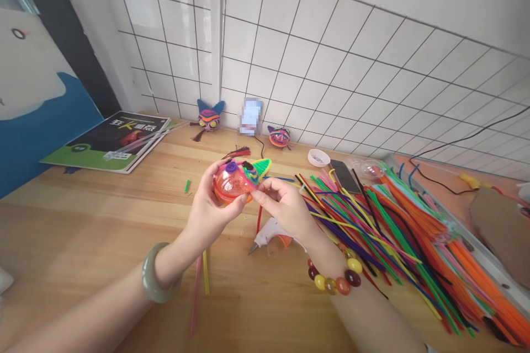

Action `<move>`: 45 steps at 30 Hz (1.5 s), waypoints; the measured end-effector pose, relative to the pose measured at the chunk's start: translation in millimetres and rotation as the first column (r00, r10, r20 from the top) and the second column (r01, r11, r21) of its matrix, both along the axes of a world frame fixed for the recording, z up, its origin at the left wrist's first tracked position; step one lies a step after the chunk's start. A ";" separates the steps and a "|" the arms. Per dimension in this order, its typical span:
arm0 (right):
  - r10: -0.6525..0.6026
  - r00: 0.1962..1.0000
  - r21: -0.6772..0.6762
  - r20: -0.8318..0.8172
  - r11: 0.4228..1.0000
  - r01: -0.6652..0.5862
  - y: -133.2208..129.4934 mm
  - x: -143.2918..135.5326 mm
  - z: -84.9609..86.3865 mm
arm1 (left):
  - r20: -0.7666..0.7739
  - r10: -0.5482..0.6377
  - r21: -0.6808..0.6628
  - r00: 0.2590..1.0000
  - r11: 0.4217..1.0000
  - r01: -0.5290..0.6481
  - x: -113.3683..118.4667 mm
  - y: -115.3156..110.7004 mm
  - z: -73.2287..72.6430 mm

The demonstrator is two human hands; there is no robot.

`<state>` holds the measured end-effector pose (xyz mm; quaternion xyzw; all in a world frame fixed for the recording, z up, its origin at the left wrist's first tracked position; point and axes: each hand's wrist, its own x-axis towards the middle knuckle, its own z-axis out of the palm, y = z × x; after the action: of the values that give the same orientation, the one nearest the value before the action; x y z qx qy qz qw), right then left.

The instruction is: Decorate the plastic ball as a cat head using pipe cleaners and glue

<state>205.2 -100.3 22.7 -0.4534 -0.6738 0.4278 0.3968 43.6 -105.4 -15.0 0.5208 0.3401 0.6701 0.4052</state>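
A clear plastic ball [230, 184] trimmed with coloured pipe cleaners, orange below and with a green pointed ear, is held up above the wooden table. My left hand [211, 198] is closed round its left side and underside. At the ball's lower right edge, the thumb and fingers of my right hand [284, 204] pinch the pink-red pipe cleaner along its rim; the fingertips hide part of it. A red pipe cleaner [259, 220] shows below the hands; whether it joins the ball I cannot tell. Under my right hand lies a white glue gun [269, 231].
Many coloured pipe cleaners [372, 231] spread across the right side. Two decorated masks, one blue-eared [209, 116] and one smaller [279, 137], stand by the tiled wall near a lit phone [250, 117]. A small white bowl [318, 158], dark phone [345, 176] and book [111, 140] lie around.
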 end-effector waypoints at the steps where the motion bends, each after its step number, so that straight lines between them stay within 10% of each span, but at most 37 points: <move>1: -0.001 1.000 -0.002 -0.003 1.000 0.001 -0.1 -0.1 -0.2 | 0.001 -0.001 -0.001 1.000 1.000 0.001 -0.1 0.0 -0.2; 45: 0.042 0.982 -0.028 -0.186 0.998 -0.048 -2.1 -3.9 -0.1 | -0.114 0.103 0.096 0.988 0.991 -0.092 -5.3 -4.1 7.7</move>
<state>201.4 -102.4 22.6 -0.4028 -0.6370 0.4876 0.4406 38.4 -109.6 -7.3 0.5601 0.3578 0.6719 0.3268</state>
